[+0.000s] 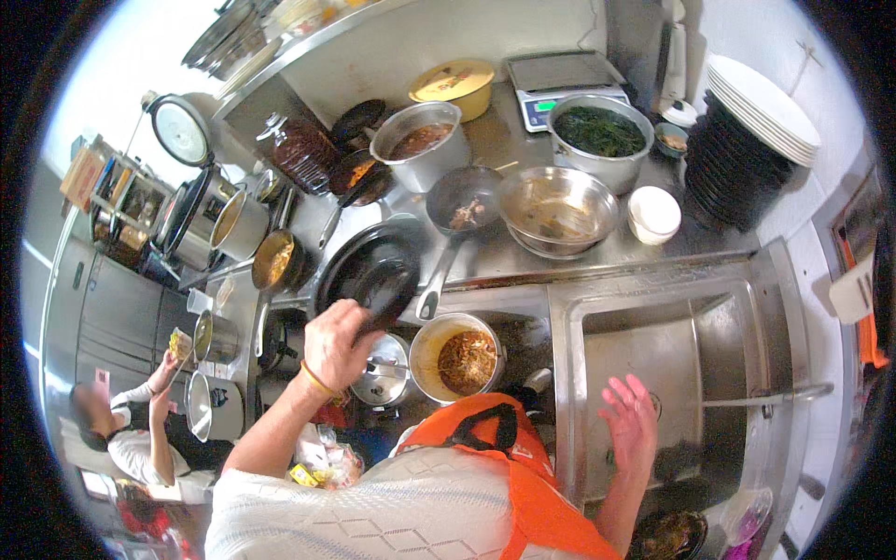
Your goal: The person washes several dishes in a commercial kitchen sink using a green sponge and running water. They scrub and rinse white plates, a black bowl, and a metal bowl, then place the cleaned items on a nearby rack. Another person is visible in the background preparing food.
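My left hand (338, 343) is closed on the near rim of a black bowl (373, 271), which hangs over the front edge of the steel counter. Just below and right of the bowl stands a pot (417, 347) with brown food scraps (469, 362) in it. Beside that pot, partly behind my left hand, is a round metal lid (383, 371). Over the near left side of the sink (728, 355), my right hand (630, 415) is raised with its fingers apart, holding nothing.
On the counter stand a black pan (462, 201), a steel basin (560, 210), white bowls (653, 215), a pot of dark greens (602, 131), a scale (565, 79) and stacked plates (765, 112). A faucet (775, 399) reaches over the sink. A co-worker (154, 448) stands at left.
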A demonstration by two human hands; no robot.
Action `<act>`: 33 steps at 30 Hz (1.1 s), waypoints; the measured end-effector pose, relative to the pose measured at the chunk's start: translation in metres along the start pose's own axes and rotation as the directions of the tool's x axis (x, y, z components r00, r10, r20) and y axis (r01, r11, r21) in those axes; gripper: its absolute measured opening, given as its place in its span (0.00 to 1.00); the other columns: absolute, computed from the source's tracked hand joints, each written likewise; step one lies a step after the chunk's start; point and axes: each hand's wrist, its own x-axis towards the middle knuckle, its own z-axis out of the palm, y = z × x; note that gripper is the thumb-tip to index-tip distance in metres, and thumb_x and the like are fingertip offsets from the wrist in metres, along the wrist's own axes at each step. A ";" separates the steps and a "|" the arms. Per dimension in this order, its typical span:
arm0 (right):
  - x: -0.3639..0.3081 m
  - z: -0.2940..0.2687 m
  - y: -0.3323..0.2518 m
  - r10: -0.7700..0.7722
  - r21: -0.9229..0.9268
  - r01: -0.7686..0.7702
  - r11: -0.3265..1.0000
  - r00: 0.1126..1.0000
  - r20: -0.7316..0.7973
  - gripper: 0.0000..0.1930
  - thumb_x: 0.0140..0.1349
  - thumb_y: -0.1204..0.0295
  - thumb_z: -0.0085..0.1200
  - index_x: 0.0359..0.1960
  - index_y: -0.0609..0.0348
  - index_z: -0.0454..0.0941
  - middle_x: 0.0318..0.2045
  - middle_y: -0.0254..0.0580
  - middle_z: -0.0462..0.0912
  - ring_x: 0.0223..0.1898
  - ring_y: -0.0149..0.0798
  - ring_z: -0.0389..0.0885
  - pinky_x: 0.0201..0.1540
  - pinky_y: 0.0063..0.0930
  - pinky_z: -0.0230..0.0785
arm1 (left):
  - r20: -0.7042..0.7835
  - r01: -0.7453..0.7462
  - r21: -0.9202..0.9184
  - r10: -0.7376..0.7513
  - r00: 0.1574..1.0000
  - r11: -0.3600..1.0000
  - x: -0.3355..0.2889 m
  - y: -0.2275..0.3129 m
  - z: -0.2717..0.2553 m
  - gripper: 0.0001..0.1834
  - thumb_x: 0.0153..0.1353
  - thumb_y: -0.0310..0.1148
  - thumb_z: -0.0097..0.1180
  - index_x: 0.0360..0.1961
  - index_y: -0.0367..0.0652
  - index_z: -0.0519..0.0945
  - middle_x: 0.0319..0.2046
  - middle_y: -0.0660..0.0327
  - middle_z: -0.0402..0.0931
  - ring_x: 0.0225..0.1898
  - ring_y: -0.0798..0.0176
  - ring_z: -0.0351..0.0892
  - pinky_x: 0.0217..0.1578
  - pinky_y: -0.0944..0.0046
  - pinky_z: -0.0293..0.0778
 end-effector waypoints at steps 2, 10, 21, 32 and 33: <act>-0.007 -0.020 0.009 0.021 -0.011 -0.022 1.000 0.996 -0.090 0.27 0.58 0.62 0.48 0.57 0.60 0.59 0.52 0.49 0.68 0.47 0.42 0.71 0.44 0.36 0.70 | -0.026 0.136 0.089 -0.134 0.991 0.987 -0.012 -0.033 0.014 0.14 0.41 0.30 0.61 0.29 0.36 0.73 0.28 0.52 0.72 0.31 0.48 0.73 0.31 0.57 0.70; -0.019 -0.066 0.020 0.018 -0.014 -0.022 1.000 0.969 -0.246 0.23 0.58 0.63 0.48 0.54 0.58 0.63 0.48 0.43 0.71 0.45 0.38 0.71 0.40 0.32 0.69 | 0.001 0.424 0.300 -0.445 0.896 0.855 -0.041 -0.165 0.109 0.18 0.45 0.35 0.59 0.37 0.40 0.75 0.40 0.57 0.74 0.44 0.51 0.72 0.41 0.56 0.70; -0.037 -0.103 0.049 0.069 -0.089 -0.126 0.988 0.877 -0.476 0.20 0.56 0.68 0.52 0.50 0.58 0.66 0.44 0.44 0.74 0.42 0.39 0.74 0.39 0.34 0.69 | -0.012 0.601 0.483 -0.681 0.732 0.637 0.009 -0.199 0.164 0.26 0.46 0.22 0.48 0.51 0.46 0.68 0.45 0.57 0.69 0.48 0.55 0.68 0.45 0.53 0.65; -0.031 -0.141 0.081 0.109 -0.023 -0.148 0.989 0.813 -0.572 0.19 0.58 0.67 0.49 0.49 0.60 0.65 0.42 0.47 0.75 0.42 0.41 0.75 0.41 0.34 0.68 | 0.909 0.916 -0.392 -0.186 0.372 -0.086 0.200 0.001 0.164 0.32 0.51 0.52 0.57 0.47 0.35 0.68 0.31 0.50 0.75 0.29 0.61 0.79 0.20 0.67 0.76; -0.029 -0.142 0.082 0.113 0.003 -0.138 0.990 0.794 -0.597 0.19 0.58 0.67 0.48 0.49 0.61 0.65 0.42 0.47 0.75 0.42 0.41 0.75 0.41 0.34 0.69 | 0.916 0.932 -0.361 -0.197 0.350 -0.020 0.211 0.007 0.175 0.28 0.51 0.50 0.58 0.42 0.36 0.72 0.30 0.52 0.76 0.27 0.62 0.78 0.18 0.68 0.75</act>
